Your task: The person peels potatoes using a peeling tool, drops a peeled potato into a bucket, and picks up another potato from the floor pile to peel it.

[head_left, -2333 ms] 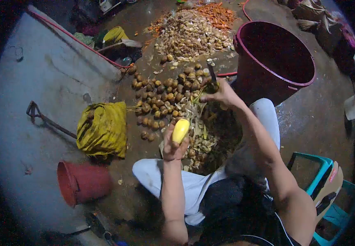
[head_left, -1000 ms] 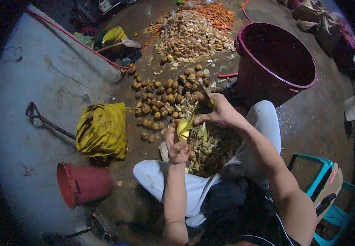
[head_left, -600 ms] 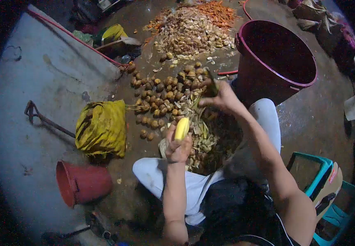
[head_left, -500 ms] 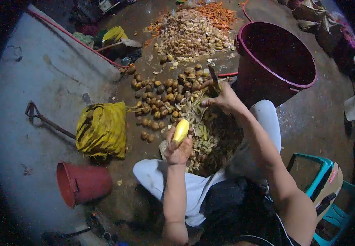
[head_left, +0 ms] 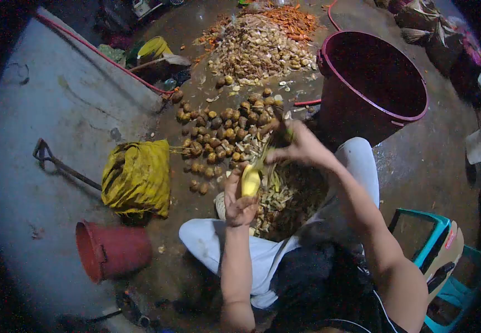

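Note:
My left hand [head_left: 239, 204] is closed around an elongated, smooth yellow peeled vegetable [head_left: 250, 182], held over my lap with its end pointing forward. My right hand [head_left: 301, 147], smeared by motion, grips a dark-bladed knife [head_left: 278, 114] just beyond the vegetable's far end. Strips of peel hang between the hand and the vegetable. Below both hands lies a heap of pale and greenish peelings [head_left: 276, 197] between my legs. Many round brown unpeeled tubers [head_left: 218, 133] are spread on the floor in front of my left hand.
A large maroon tub [head_left: 340, 89] stands at the right front. Beyond the tubers rises a heap of pale peelings [head_left: 257, 47] beside orange scraps [head_left: 293, 22]. On my left are a yellow sack [head_left: 137, 177], a tipped red bucket [head_left: 121, 250] and a metal handle [head_left: 63, 162]. A teal stool [head_left: 434, 233] is at right.
My right hand has come down and left to the far end of the vegetable. My left hand has tilted the vegetable more upright and moved slightly nearer to me.

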